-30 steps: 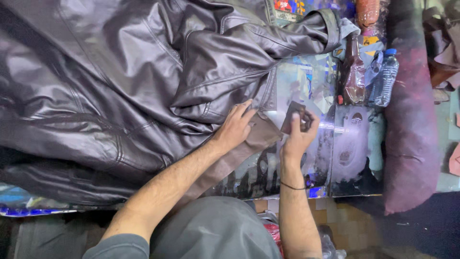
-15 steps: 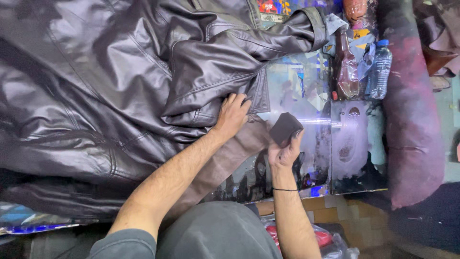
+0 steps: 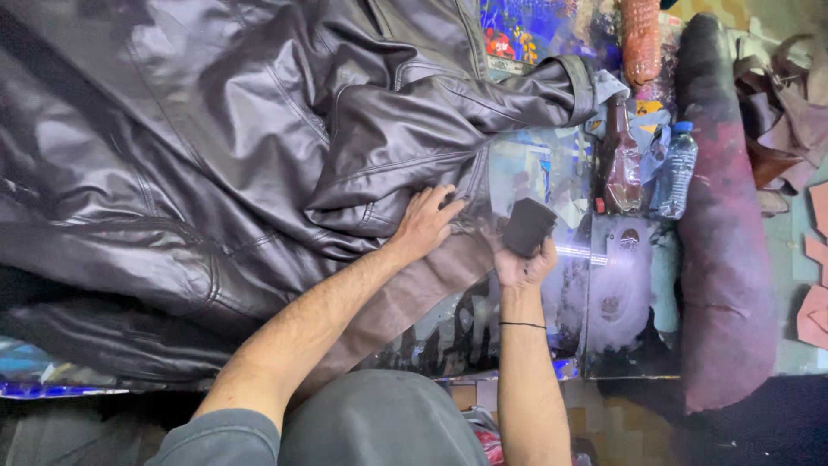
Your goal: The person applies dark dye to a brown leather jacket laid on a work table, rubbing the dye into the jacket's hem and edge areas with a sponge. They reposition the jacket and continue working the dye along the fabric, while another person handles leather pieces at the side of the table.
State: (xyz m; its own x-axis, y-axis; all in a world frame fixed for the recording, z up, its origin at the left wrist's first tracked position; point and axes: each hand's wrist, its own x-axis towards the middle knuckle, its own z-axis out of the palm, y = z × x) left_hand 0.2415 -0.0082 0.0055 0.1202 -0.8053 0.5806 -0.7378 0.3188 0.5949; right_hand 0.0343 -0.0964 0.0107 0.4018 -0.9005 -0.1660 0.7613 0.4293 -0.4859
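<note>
A large dark purple-brown leather jacket lies spread over the table, one sleeve folded toward the right. My left hand presses flat on the jacket's lower edge, fingers apart. My right hand is raised just to the right of it and grips a small dark sponge-like block above a brown leather strip that runs beside my left forearm.
A brown bottle and a clear plastic bottle with a blue cap stand right of the jacket. A long maroon padded roll lies along the right. The glossy tabletop carries stains. Leather scraps sit at far right.
My right hand has turned so the dark block shows more fully and has lifted slightly. My left hand stays pressed on the jacket. The camera has shifted.
</note>
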